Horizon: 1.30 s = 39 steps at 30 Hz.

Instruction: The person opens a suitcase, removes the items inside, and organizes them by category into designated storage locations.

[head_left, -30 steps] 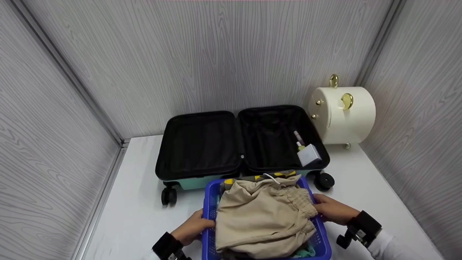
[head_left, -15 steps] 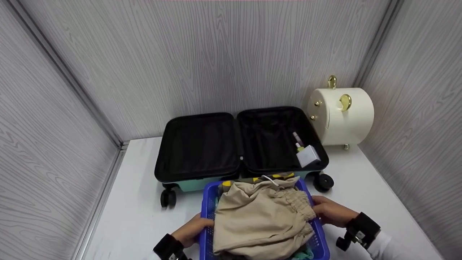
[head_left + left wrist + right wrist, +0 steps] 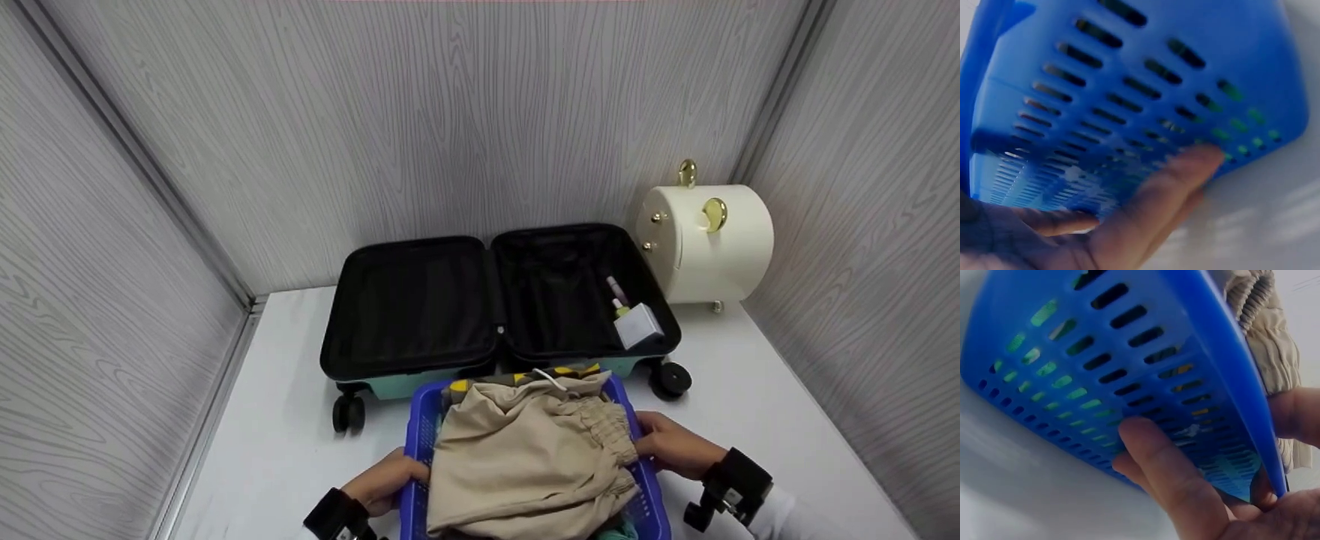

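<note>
A blue perforated plastic basket (image 3: 651,487) fills the lower middle of the head view, just in front of an open suitcase. Folded beige shorts (image 3: 525,465) with a gathered waistband and white drawstring lie on top, over patterned grey-and-yellow cloth (image 3: 517,379). My left hand (image 3: 386,480) grips the basket's left side, thumb at the rim; in the left wrist view its fingers (image 3: 1157,208) lie along the slotted wall. On the opposite side my right hand (image 3: 679,444) holds the rim, thumb inside and fingers (image 3: 1168,472) against the outer wall. Green cloth shows through the slots.
The black-lined suitcase (image 3: 412,315) lies spread on the white table (image 3: 262,450), wheels toward me. Its right half holds a pale box (image 3: 637,326) and small bottles (image 3: 617,291). A cream rounded case (image 3: 720,244) with gold fittings stands at the back right. Grey walls enclose the table.
The basket has shifted a little left and toward me, with both hands keeping their hold on it. The suitcase and the cream case stay where they were, apart from a slight view shift.
</note>
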Each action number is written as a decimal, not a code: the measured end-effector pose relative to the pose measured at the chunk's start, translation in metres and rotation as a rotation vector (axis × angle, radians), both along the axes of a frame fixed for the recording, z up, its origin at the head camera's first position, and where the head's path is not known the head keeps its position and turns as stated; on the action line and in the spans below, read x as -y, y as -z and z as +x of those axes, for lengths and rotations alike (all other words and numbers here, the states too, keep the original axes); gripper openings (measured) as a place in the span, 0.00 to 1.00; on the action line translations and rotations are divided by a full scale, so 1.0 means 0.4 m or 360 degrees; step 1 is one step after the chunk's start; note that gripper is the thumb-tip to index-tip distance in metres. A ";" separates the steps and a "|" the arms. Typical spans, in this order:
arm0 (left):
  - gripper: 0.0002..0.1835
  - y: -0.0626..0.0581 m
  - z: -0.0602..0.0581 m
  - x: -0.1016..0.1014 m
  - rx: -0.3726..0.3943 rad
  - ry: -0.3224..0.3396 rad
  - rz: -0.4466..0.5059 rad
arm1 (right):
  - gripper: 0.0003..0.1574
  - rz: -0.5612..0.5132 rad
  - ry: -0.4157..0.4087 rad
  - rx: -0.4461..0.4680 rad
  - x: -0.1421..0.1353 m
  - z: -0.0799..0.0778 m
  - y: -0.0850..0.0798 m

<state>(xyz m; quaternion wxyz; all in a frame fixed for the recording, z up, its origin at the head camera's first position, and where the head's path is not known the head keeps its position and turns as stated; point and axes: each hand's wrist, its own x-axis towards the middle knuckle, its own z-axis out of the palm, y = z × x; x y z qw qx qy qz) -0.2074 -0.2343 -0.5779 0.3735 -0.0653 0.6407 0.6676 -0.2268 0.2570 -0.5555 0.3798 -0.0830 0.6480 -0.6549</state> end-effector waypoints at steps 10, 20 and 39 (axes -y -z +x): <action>0.29 -0.064 -0.017 0.042 -0.0179 0.0047 0.0016 | 0.42 -0.0046 -0.0012 -0.0075 0.033 0.014 -0.075; 0.18 -0.204 -0.044 0.061 -0.0421 -0.0033 0.0094 | 0.28 -0.0032 0.0139 -0.0378 0.054 -0.032 -0.208; 0.15 -0.293 -0.092 0.193 -0.0439 -0.0465 0.0065 | 0.21 -0.0434 0.0110 -0.0482 0.102 -0.060 -0.201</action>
